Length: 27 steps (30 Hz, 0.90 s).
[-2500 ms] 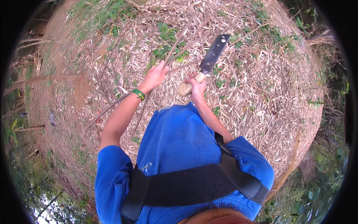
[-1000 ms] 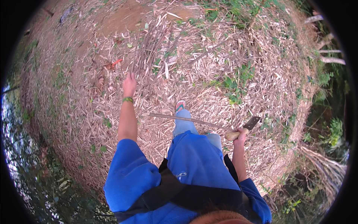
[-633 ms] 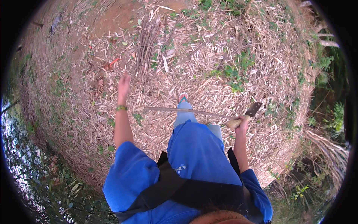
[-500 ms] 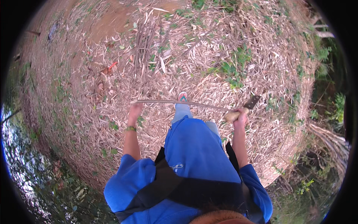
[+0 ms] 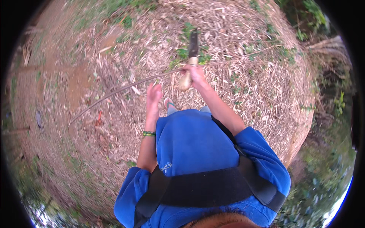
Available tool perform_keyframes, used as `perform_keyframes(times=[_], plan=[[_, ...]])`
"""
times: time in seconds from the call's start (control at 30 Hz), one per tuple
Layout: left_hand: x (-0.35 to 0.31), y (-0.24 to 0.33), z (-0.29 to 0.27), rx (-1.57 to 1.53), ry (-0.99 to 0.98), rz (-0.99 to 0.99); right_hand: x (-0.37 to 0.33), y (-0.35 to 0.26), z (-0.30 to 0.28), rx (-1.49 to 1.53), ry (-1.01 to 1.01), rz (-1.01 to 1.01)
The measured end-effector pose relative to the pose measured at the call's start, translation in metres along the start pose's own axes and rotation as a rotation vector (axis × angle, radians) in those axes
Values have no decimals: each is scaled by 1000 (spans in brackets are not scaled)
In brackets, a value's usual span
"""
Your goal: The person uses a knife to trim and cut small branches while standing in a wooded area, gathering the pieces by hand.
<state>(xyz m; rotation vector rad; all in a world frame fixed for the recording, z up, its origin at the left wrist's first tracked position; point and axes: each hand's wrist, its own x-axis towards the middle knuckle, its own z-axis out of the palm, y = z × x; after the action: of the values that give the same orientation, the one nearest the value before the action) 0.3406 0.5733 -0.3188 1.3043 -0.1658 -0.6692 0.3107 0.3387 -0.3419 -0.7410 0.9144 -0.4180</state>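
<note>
My right hand (image 5: pixel 196 75) is closed round the pale wooden handle of a machete (image 5: pixel 193 45), whose short dark blade points away from me. A long, thin, bent stick (image 5: pixel 125 87) is pinched in that same hand. It runs from the ground side at left, across in front of me, to a thin tip at far right. Just below the stick is my left hand (image 5: pixel 153 97), fingers raised and apart, holding nothing. A green and yellow band circles that wrist.
Dry leaves and chips cover the ground (image 5: pixel 243 98). A bundle of thin sticks (image 5: pixel 114 81) lies ahead to the left, near a red scrap (image 5: pixel 99 117). Pale branches (image 5: pixel 329 45) and undergrowth stand at the right. My sandalled foot (image 5: pixel 167 102) is below my hands.
My left hand has let go of the stick's left end and come inward. My right hand has moved forward and left with machete and stick; the blade now points ahead. The view has turned.
</note>
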Motion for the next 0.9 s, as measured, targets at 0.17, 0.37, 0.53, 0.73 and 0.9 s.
perform_keyframes(times=[0.17, 0.37, 0.53, 0.73, 0.9], plan=[[30, 50, 97, -335, 90, 317, -22, -55, -46, 3, -120, -92], [23, 111, 184, -375, 78, 556, -82, -136, -131, -174, -269, -253], [21, 151, 251, -357, -418, 661, -133, -166, -231, -198, -120, -480], [6, 256, 322, -569, -1166, 836, -189, -174, -311, -204, 90, -483], [-42, 301, 373, -992, -1691, 820, -214, -164, -325, -113, 221, -547]])
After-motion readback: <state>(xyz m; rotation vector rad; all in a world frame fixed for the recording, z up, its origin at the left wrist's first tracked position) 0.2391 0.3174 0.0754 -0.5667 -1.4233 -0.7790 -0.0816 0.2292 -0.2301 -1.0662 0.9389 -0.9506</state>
